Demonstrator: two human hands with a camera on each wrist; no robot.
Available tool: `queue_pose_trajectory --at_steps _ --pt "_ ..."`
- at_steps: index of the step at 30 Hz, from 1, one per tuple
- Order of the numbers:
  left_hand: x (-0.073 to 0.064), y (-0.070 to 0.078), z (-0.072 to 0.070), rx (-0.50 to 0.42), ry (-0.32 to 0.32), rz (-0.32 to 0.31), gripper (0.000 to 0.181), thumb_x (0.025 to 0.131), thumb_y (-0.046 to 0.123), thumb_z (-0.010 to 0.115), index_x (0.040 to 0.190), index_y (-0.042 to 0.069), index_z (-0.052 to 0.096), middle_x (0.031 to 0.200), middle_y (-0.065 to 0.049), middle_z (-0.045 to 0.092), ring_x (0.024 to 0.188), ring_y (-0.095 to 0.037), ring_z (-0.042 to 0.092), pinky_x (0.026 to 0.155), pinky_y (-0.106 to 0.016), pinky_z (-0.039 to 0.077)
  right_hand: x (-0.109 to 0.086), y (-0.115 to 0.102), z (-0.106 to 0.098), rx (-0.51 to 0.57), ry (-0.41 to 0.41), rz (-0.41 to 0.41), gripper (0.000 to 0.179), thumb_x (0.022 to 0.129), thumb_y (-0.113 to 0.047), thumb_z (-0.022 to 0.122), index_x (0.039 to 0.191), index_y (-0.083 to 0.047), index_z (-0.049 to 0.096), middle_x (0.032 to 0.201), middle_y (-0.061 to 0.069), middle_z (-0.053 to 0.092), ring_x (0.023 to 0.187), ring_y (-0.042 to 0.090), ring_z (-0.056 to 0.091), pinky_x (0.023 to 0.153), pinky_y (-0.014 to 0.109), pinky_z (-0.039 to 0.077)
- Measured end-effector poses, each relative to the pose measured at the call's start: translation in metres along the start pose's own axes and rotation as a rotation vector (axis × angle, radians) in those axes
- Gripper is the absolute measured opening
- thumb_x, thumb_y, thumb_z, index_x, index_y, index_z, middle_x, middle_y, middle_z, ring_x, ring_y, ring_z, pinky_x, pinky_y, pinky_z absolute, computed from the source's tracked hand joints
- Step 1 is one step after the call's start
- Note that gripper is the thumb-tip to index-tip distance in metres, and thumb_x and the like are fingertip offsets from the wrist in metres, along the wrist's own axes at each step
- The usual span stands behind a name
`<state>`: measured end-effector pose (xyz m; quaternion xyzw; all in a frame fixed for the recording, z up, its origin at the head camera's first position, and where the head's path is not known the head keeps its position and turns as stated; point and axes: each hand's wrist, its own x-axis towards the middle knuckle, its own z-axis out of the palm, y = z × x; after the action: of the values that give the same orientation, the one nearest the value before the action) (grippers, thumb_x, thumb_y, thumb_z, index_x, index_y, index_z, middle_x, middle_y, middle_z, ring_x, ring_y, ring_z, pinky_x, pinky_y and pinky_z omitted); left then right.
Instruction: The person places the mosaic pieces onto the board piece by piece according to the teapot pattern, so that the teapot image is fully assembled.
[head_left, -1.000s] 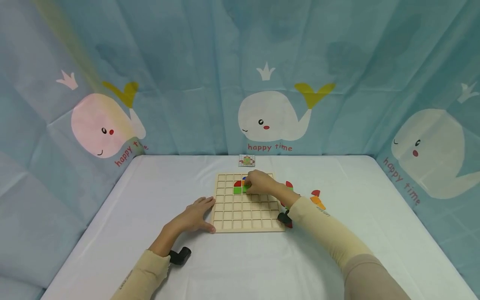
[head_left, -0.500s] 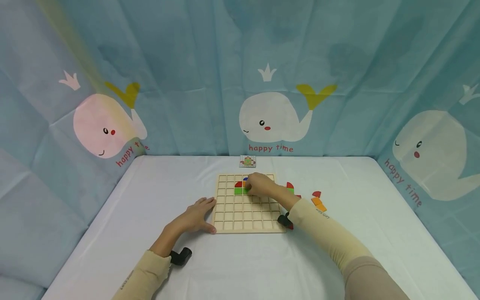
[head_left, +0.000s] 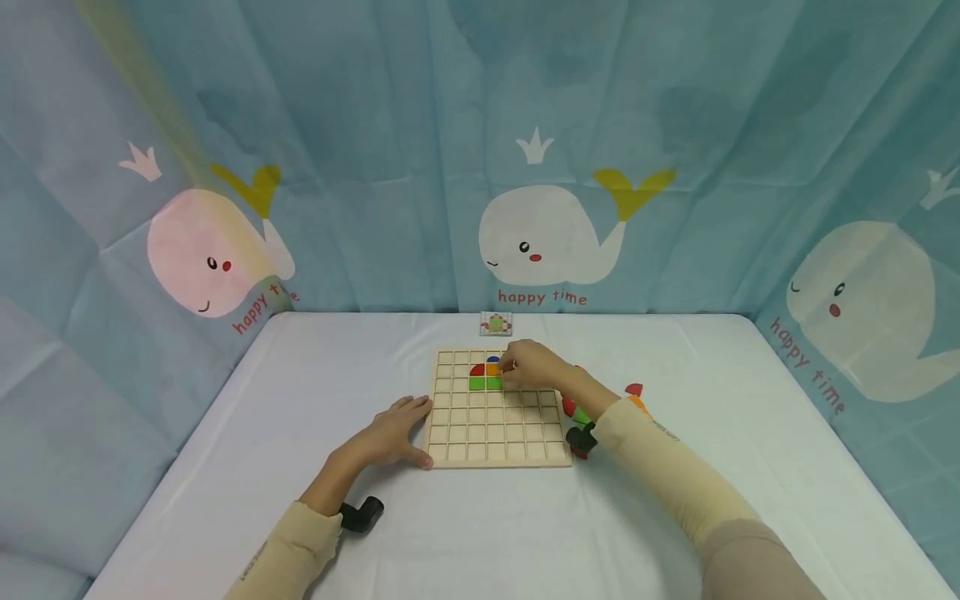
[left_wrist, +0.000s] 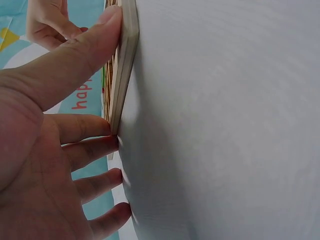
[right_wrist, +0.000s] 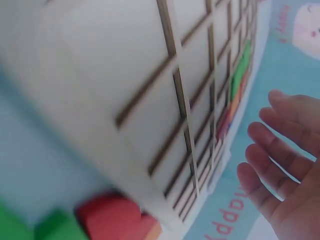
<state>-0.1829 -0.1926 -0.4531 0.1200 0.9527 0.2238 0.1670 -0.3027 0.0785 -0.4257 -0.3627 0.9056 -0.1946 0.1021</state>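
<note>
Board [head_left: 495, 425] of pale wood, divided into square cells, lies flat on the white counter [head_left: 300, 383]. In its farther half sit a red tile [head_left: 477, 369], an orange tile [head_left: 492, 370], a blue tile [head_left: 493, 359] beyond the orange one, and a pair of green tiles [head_left: 486, 383] side by side nearer the person. Right hand [head_left: 534, 365] hovers just right of these, fingers loosely bent, gripping nothing. Left hand [head_left: 393, 431] rests at the board's left edge, fingers extended and spread, thumb touching the near corner. Red and green loose pieces [head_left: 582, 416] lie right of the board, partly hidden by the right arm. Beyond the board lies a small picture card [head_left: 496, 323]; a blue whale-print curtain [head_left: 390, 250] hangs behind.
</note>
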Motion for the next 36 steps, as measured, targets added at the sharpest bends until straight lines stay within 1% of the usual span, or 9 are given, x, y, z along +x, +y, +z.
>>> queue_pose_trajectory --at_steps 1,3,9,14,19,25,28,32,36 --pt "0.000 0.000 0.000 0.000 0.002 -0.001 0.102 0.069 0.034 0.086 0.150 0.002 0.034 0.159 -0.015 0.029 0.149 -0.041 0.019 0.116 -0.063 0.021 -0.002 0.001 -0.003 -0.002 0.011 0.004 0.020 0.092 -0.013 0.065 0.106 -0.002 0.074 0.100 0.009 0.068 0.091 0.021 0.063 0.082 0.034 0.054" --pt "0.001 -0.001 0.001 0.008 0.009 0.003 0.102 0.069 0.035 0.086 0.150 0.002 0.034 0.159 -0.015 0.030 0.148 -0.041 0.019 0.116 -0.063 0.021 -0.006 0.004 -0.008 -0.003 0.026 0.020 0.021 0.092 -0.014 0.064 0.106 -0.002 0.074 0.100 0.010 0.069 0.091 0.022 0.062 0.082 0.036 0.054" --pt "0.004 -0.002 0.002 0.010 0.018 0.001 0.101 0.069 0.035 0.087 0.150 0.003 0.035 0.159 -0.015 0.030 0.149 -0.040 0.019 0.116 -0.063 0.021 -0.020 0.017 -0.022 0.007 0.051 0.105 0.022 0.093 -0.018 0.065 0.108 -0.006 0.075 0.104 0.007 0.069 0.096 0.023 0.061 0.087 0.038 0.053" --pt "0.005 -0.002 0.001 0.010 0.021 -0.001 0.101 0.070 0.034 0.086 0.151 0.003 0.034 0.159 -0.014 0.030 0.149 -0.040 0.020 0.116 -0.063 0.021 -0.035 0.028 -0.029 0.018 0.074 0.144 0.022 0.093 -0.018 0.066 0.108 -0.004 0.075 0.105 0.009 0.069 0.098 0.025 0.062 0.088 0.041 0.054" --pt "0.002 -0.002 0.002 0.008 0.019 0.003 0.102 0.068 0.034 0.087 0.150 0.003 0.035 0.159 -0.015 0.031 0.148 -0.041 0.020 0.115 -0.064 0.022 -0.051 0.042 -0.025 0.032 0.064 0.192 0.023 0.094 -0.020 0.065 0.108 -0.004 0.074 0.104 0.009 0.069 0.098 0.024 0.062 0.089 0.041 0.054" --pt "-0.001 0.000 0.006 0.009 0.015 0.017 0.102 0.068 0.035 0.087 0.149 0.001 0.036 0.158 -0.016 0.031 0.148 -0.041 0.021 0.114 -0.064 0.023 -0.069 0.057 -0.018 0.044 0.032 0.224 0.023 0.093 -0.022 0.066 0.104 -0.005 0.076 0.097 0.005 0.068 0.085 0.016 0.058 0.079 0.033 0.054" --pt "-0.001 -0.001 0.005 0.012 0.021 0.021 0.101 0.068 0.035 0.086 0.149 0.001 0.036 0.158 -0.016 0.032 0.148 -0.041 0.021 0.114 -0.064 0.024 -0.074 0.063 -0.016 0.023 0.017 0.230 0.021 0.092 -0.021 0.067 0.101 -0.005 0.077 0.092 0.004 0.066 0.080 0.014 0.055 0.076 0.031 0.052" --pt "-0.001 -0.001 0.004 0.003 0.019 0.014 0.102 0.068 0.035 0.087 0.149 0.002 0.036 0.158 -0.016 0.031 0.148 -0.041 0.021 0.114 -0.063 0.023 -0.078 0.070 -0.014 -0.029 -0.006 0.276 0.018 0.090 -0.019 0.069 0.098 -0.006 0.078 0.089 0.004 0.065 0.079 0.015 0.053 0.078 0.032 0.051" --pt "0.000 -0.003 0.004 -0.001 0.022 0.014 0.102 0.068 0.035 0.087 0.150 0.002 0.035 0.159 -0.015 0.031 0.148 -0.041 0.021 0.115 -0.062 0.023 -0.081 0.075 -0.014 -0.049 -0.006 0.334 0.015 0.089 -0.018 0.070 0.096 -0.008 0.079 0.090 0.003 0.064 0.083 0.017 0.053 0.082 0.036 0.052"
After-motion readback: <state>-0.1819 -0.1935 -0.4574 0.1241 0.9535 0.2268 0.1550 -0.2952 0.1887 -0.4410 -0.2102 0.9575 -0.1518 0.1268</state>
